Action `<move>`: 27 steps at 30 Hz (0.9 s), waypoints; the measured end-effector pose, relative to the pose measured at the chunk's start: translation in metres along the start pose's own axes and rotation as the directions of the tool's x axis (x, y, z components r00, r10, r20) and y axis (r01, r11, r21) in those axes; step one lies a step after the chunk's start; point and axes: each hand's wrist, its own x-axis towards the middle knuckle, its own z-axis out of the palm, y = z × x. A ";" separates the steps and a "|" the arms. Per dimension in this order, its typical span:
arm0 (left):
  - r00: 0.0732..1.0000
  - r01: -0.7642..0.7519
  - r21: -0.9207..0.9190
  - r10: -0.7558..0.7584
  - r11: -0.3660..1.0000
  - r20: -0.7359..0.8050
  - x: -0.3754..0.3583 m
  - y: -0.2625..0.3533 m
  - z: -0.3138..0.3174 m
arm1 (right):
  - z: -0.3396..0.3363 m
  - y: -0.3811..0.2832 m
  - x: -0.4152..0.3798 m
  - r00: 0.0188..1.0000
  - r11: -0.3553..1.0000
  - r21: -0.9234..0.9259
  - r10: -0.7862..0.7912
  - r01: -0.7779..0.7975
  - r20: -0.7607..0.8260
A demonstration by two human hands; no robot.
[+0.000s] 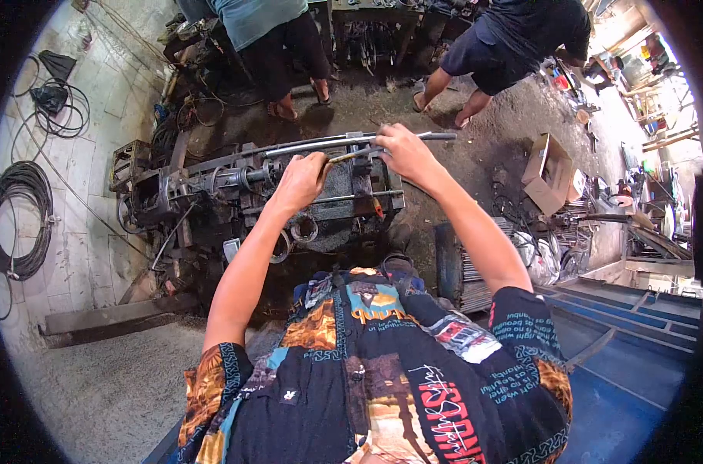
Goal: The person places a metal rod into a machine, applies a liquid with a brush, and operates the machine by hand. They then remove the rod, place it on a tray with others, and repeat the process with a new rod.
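My left hand [301, 182] is closed around one end of a thin brownish rod [350, 157] above a lathe-like machine [243, 179]. The other end of this rod meets the fingers of my right hand [407, 157], which are curled closed around it. Just beyond both hands, a long grey metal bar [328, 144] runs lengthwise over the machine, and its dark end [443, 137] sticks out to the right. Below the hands lies a bed of dark metal shavings [336, 213]. The fingertips of both hands are partly hidden.
Two people stand beyond the machine, one in a light blue shirt [262, 15], one in dark clothes [514, 39]. An open cardboard box [549, 174] sits on the floor at right. Coiled black cable [19, 220] hangs at left. A blue metal frame [614, 348] stands near my right side.
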 end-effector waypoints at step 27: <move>0.975 0.165 0.370 -0.209 0.914 0.081 0.059 -0.063 0.073 | 0.065 0.168 -0.173 0.850 0.941 -0.167 0.338 -0.294 0.405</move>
